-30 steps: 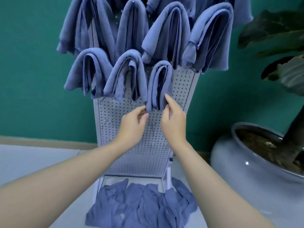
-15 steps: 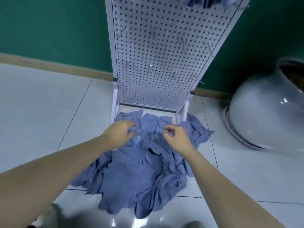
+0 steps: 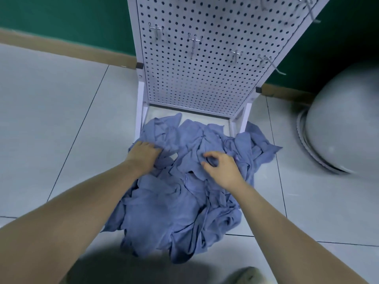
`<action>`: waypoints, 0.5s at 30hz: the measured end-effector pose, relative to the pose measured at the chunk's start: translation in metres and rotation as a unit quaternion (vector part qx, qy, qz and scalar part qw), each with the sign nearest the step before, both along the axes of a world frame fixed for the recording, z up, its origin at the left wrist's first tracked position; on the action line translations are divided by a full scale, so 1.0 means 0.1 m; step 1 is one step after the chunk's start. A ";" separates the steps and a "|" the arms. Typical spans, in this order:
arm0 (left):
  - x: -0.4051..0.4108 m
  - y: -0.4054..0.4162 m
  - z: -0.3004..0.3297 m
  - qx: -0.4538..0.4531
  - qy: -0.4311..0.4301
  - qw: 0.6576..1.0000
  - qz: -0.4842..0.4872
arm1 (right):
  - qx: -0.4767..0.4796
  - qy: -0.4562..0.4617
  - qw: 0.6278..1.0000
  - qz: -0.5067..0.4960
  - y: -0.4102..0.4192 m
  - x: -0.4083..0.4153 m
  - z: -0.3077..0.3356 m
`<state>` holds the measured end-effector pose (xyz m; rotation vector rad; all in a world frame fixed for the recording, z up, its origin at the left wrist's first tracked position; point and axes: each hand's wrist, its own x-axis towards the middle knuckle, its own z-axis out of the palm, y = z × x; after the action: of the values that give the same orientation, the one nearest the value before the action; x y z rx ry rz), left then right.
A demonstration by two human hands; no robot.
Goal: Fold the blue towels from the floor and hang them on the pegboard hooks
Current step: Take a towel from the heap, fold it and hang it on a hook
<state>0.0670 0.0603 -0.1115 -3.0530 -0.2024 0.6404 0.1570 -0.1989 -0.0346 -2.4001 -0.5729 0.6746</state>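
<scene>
A crumpled heap of blue towels (image 3: 164,212) lies on the tiled floor at the foot of the white pegboard (image 3: 205,64). My left hand (image 3: 143,155) is on the heap's upper left edge, its fingers dug into a towel fold. My right hand (image 3: 220,165) sits on the middle of the heap with its fingers curled, pinching a bit of blue cloth. Several bare metal hooks (image 3: 193,43) stick out of the pegboard's lower part. The towels hung higher up are out of view.
A large grey ceramic pot (image 3: 344,128) stands on the floor to the right of the pegboard. Green wall with a tan skirting board (image 3: 67,48) runs behind. A shoe tip (image 3: 247,273) shows at the bottom edge.
My view dropped from the hung towels to the floor. Both hands left the hanging towel, came down onto the heap and now take hold of cloth.
</scene>
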 end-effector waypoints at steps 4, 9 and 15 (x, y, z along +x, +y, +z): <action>-0.01 0.03 0.15 -0.061 -0.145 0.987 -0.031 | 0.002 0.000 1.000 0.008 0.05 -0.05 0.04; 0.11 0.12 0.96 -0.230 -0.266 0.936 -0.003 | 0.038 -0.013 0.999 0.013 0.28 -0.10 0.33; 0.10 -0.04 2.49 -0.393 -0.277 0.877 0.029 | 0.167 0.007 0.986 -0.003 0.57 -0.24 1.18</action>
<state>0.0769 0.0566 0.1378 -3.9553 -0.0295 -0.2806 0.1334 -0.1416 0.0829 -2.0809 -0.6201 0.5447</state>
